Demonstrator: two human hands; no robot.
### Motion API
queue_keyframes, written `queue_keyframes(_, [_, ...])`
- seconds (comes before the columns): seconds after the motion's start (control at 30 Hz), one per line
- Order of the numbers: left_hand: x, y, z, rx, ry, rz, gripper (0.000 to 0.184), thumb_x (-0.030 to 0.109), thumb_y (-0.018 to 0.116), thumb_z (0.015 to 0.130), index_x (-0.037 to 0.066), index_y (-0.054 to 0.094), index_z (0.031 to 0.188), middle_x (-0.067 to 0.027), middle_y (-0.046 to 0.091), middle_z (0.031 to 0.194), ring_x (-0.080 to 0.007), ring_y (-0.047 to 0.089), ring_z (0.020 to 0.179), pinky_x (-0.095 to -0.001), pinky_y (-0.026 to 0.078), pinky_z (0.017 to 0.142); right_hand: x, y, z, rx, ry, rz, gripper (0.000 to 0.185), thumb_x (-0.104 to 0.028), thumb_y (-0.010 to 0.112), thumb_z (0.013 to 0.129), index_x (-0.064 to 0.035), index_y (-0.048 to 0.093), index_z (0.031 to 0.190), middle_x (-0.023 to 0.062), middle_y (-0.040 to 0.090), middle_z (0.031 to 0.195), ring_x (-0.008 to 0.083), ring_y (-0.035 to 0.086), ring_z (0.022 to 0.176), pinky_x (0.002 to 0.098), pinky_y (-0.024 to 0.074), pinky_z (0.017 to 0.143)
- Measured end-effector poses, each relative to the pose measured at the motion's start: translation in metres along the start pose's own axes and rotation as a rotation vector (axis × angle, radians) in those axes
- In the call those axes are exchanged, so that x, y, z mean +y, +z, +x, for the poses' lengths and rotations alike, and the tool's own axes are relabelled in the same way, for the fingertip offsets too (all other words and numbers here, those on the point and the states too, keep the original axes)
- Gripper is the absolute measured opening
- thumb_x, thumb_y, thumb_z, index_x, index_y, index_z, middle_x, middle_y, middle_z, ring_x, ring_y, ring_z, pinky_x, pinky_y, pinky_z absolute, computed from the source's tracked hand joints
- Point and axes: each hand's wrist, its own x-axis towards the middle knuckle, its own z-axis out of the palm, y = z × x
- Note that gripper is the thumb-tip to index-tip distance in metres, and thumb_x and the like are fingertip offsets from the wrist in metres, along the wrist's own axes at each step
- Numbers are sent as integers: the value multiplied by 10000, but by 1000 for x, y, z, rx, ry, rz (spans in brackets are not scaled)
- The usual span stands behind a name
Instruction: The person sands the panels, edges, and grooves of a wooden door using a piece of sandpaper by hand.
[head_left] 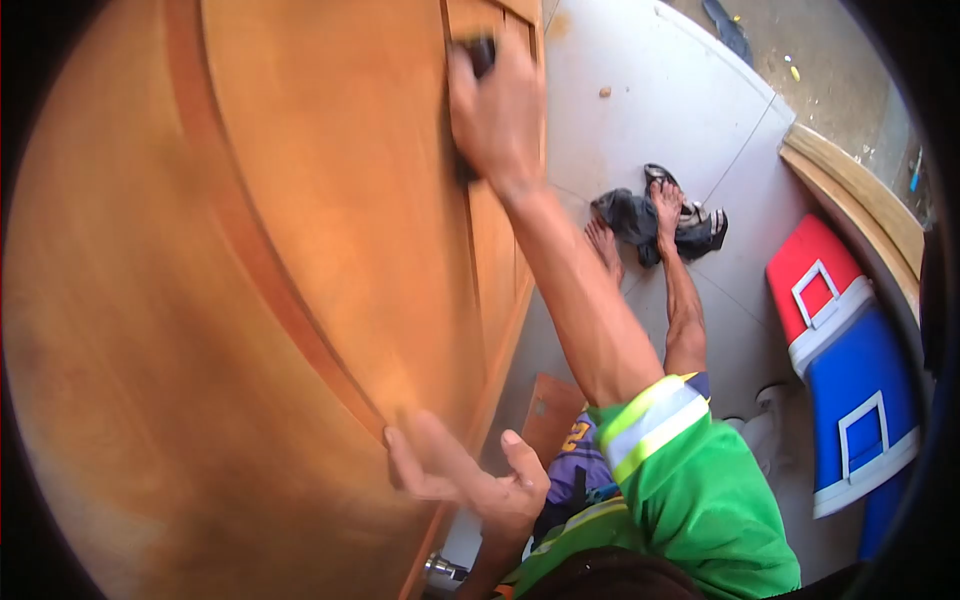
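Note:
My right hand (500,115) is closed around a small dark block (482,56), pressed against the wooden door (330,190) near its narrow side panel. Much of the block is hidden under the fingers, and its exact kind cannot be made out. Lower down, my left hand (475,480) is open, fingers apart and slightly blurred by motion. Its fingertips are at the curved reddish-brown moulding (270,255) on the door's face; whether they press on it is unclear. The door's surface looks patchy, with darker smudges low on the left.
A metal fitting (445,568) juts out by the door's lower edge. My bare feet and black sandals (640,220) are on the pale tiled floor (640,60). To the right lie red (800,250) and blue (850,370) panels with white handles, beside a curved wooden piece (860,190).

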Motion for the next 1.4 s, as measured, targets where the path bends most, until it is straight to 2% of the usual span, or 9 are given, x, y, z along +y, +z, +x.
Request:
queue_keyframes(0.33, [-1, 2, 3, -7, 17, -29, 795, 207, 590, 826, -116, 360, 1516, -370, 184, 1551, -484, 207, 1445, -595, 186, 1184, -5, 17, 50, 109, -40, 47, 194, -118, 715, 860, 23, 590, 814, 274, 656, 809, 472, 657, 796, 514, 524, 732])
queue_keyframes(0.57, [1, 4, 6, -5, -2, -69, 804, 188, 597, 808, -119, 364, 1514, -369, 184, 1551, -480, 186, 1454, -602, 171, 1186, -12, 28, 64, 68, 154, -33, 202, -123, 715, 859, 38, 594, 863, 268, 679, 830, 465, 664, 803, 510, 522, 744])
queue_keyframes(0.6, [1, 5, 5, 7, 1, -69, 802, 191, 594, 812, -114, 363, 1516, -368, 185, 1550, -480, 189, 1452, -603, 173, 1185, -5, 25, 58, 85, 24, 46, 189, -111, 697, 870, 33, 575, 864, 265, 663, 837, 479, 640, 797, 526, 505, 732])
queue_keyframes(0.73, [3, 5, 7, 7, 16, -45, 792, 210, 582, 828, -93, 364, 1527, -366, 189, 1548, -481, 201, 1444, -602, 175, 1184, 7, 2, 5, -61, -58, -111, 175, -65, 680, 877, 14, 526, 900, 261, 594, 839, 478, 589, 815, 538, 469, 697])
queue_keyframes(0.9, [1, 0, 2, -3, -2, -49, 796, 244, 574, 844, -71, 356, 1541, -362, 196, 1548, -475, 215, 1438, -591, 187, 1183, 26, -54, -170, -244, 406, -23, 187, -112, 709, 901, -14, 553, 933, 229, 586, 835, 450, 589, 782, 503, 473, 669])
queue_keyframes(1.07, [0, 5, 5, 10, 28, 56, 816, 246, 579, 835, -67, 340, 1550, -361, 197, 1549, -465, 213, 1440, -585, 218, 1171, 10, 4, -28, 44, -11, -91, 180, -115, 701, 913, -18, 549, 907, 215, 585, 827, 448, 581, 730, 515, 460, 652])
queue_keyframes(1.17, [1, 13, 10, 47, 19, 46, 823, 226, 583, 826, -64, 333, 1554, -361, 205, 1544, -458, 210, 1440, -572, 228, 1169, 18, -9, -46, -72, 28, -46, 157, -92, 700, 901, -19, 562, 924, 206, 583, 813, 437, 591, 730, 514, 459, 645])
queue_keyframes(1.3, [0, 13, 10, 68, 10, -24, 830, 195, 589, 822, -48, 314, 1566, -343, 233, 1536, -454, 242, 1418, -564, 249, 1157, 49, -71, -241, -290, 208, -70, 147, -75, 704, 893, -22, 571, 927, 202, 599, 810, 415, 622, 729, 480, 479, 628])
queue_keyframes(1.4, [-2, 12, 12, 84, 44, 8, 840, 168, 595, 823, -27, 285, 1579, -335, 249, 1523, -486, 282, 1383, -584, 266, 1145, 48, -78, -269, -265, 308, -69, 194, -54, 707, 864, -12, 520, 892, 206, 560, 794, 446, 584, 728, 485, 459, 622])
